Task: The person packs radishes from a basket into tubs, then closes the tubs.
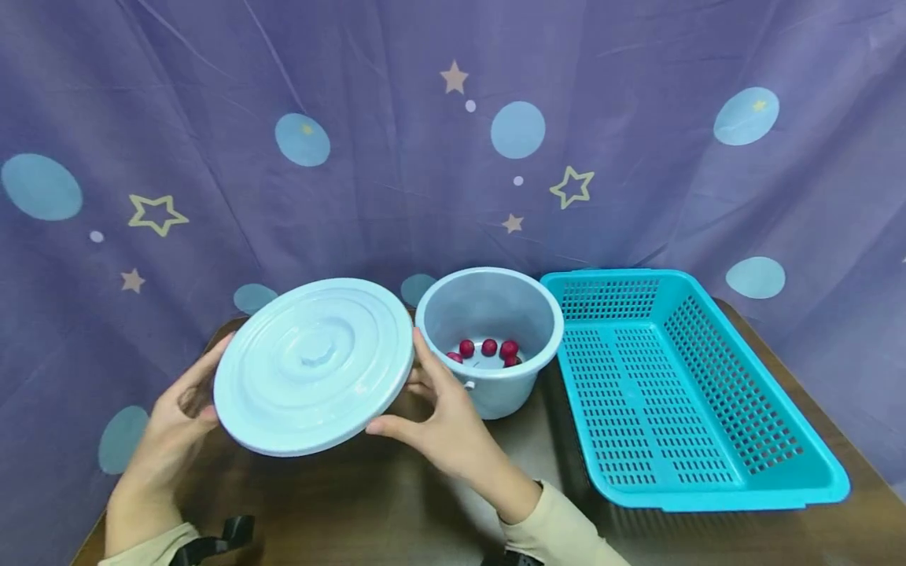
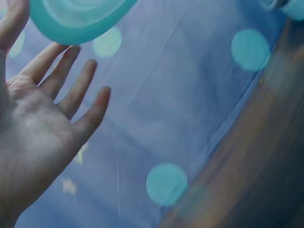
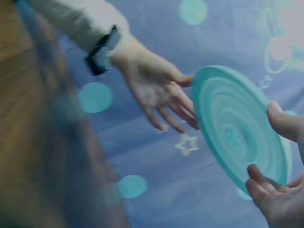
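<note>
A round pale-blue plastic lid [image 1: 314, 365] with raised rings is held up, tilted, left of a matching bucket [image 1: 490, 389]. My left hand [image 1: 159, 448] holds its left edge between thumb and index finger; the other fingers [image 2: 83, 88] spread loosely in the left wrist view. At the opposite edge, my right hand [image 1: 446, 428] grips the rim, thumb at the lower side and fingertips [image 3: 259, 183] touching the lid's face in the right wrist view. Inside the uncovered bucket lie several small dark-red, cherry-like balls [image 1: 489, 347].
A turquoise slotted plastic basket [image 1: 651, 499] stands right of the bucket, their rims close together. Both rest on a brown wooden table [image 1: 340, 511]. Behind hangs a purple curtain [image 1: 396, 157] with stars and dots. A black strap [image 1: 212, 542] sits on the left wrist.
</note>
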`<action>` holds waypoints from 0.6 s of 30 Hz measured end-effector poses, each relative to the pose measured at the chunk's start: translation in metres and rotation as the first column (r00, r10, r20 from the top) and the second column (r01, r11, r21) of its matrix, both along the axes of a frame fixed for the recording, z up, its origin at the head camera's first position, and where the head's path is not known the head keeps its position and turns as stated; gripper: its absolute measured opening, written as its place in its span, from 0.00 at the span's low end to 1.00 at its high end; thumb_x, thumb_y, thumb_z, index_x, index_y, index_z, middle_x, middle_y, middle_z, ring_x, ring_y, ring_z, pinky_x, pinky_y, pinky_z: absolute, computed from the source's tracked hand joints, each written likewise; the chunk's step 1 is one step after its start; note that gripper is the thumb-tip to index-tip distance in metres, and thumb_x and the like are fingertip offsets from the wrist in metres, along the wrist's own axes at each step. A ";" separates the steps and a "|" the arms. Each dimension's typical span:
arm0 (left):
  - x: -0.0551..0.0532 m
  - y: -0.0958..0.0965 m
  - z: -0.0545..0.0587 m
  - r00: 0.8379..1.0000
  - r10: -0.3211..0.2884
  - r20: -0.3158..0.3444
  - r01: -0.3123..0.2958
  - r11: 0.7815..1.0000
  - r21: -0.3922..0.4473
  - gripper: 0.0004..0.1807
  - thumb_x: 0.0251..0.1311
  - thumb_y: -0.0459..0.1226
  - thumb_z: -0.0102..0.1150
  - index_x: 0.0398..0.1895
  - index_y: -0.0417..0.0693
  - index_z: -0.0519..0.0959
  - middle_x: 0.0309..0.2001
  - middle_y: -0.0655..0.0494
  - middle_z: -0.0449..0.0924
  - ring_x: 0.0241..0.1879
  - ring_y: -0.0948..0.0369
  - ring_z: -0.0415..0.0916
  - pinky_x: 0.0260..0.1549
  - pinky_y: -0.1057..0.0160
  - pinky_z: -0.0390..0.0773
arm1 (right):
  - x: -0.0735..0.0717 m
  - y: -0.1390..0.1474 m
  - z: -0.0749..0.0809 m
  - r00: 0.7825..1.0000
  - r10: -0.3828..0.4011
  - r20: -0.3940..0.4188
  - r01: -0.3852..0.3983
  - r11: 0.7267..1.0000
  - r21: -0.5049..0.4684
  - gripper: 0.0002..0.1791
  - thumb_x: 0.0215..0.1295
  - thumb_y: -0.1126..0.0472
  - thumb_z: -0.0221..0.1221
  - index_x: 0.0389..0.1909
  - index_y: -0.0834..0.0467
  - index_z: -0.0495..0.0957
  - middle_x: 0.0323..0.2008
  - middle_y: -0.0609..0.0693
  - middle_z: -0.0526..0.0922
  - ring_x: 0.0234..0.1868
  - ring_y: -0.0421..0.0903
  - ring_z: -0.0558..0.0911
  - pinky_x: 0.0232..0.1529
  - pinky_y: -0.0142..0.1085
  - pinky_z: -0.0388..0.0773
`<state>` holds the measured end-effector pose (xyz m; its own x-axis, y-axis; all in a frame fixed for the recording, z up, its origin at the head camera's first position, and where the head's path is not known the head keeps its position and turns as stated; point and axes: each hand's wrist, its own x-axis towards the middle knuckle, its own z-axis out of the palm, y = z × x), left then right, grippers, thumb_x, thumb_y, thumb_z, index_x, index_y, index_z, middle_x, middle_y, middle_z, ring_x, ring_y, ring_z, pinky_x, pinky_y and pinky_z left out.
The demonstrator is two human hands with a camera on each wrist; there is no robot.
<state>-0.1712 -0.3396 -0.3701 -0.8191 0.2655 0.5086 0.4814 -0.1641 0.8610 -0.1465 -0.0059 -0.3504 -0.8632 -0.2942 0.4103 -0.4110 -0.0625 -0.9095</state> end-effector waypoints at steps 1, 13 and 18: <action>0.000 0.006 0.002 1.000 -0.004 -0.008 0.004 1.000 0.011 0.39 0.67 0.33 0.59 0.76 0.35 0.53 0.74 0.50 0.59 0.71 0.60 0.58 0.62 0.70 0.62 | 0.002 0.005 0.003 1.000 0.005 -0.003 -0.005 1.000 -0.017 0.59 0.53 0.65 0.74 0.79 0.50 0.46 0.67 0.47 0.70 0.58 0.42 0.77 0.61 0.38 0.70; -0.004 0.088 0.020 0.988 0.017 -0.151 -0.006 0.997 0.073 0.33 0.75 0.39 0.43 0.78 0.38 0.49 0.77 0.46 0.48 0.76 0.57 0.46 0.69 0.67 0.50 | 0.009 0.056 0.023 0.988 -0.139 -0.060 0.138 0.990 -0.012 0.58 0.51 0.44 0.72 0.78 0.57 0.50 0.72 0.52 0.61 0.61 0.48 0.74 0.62 0.34 0.68; -0.009 0.116 0.014 0.984 0.117 -0.138 -0.109 0.992 0.063 0.34 0.74 0.45 0.47 0.78 0.42 0.53 0.77 0.46 0.51 0.76 0.55 0.46 0.70 0.65 0.47 | 0.011 0.076 0.026 0.976 -0.209 -0.051 0.212 0.976 0.046 0.53 0.56 0.58 0.72 0.76 0.64 0.52 0.66 0.58 0.68 0.59 0.51 0.76 0.63 0.37 0.68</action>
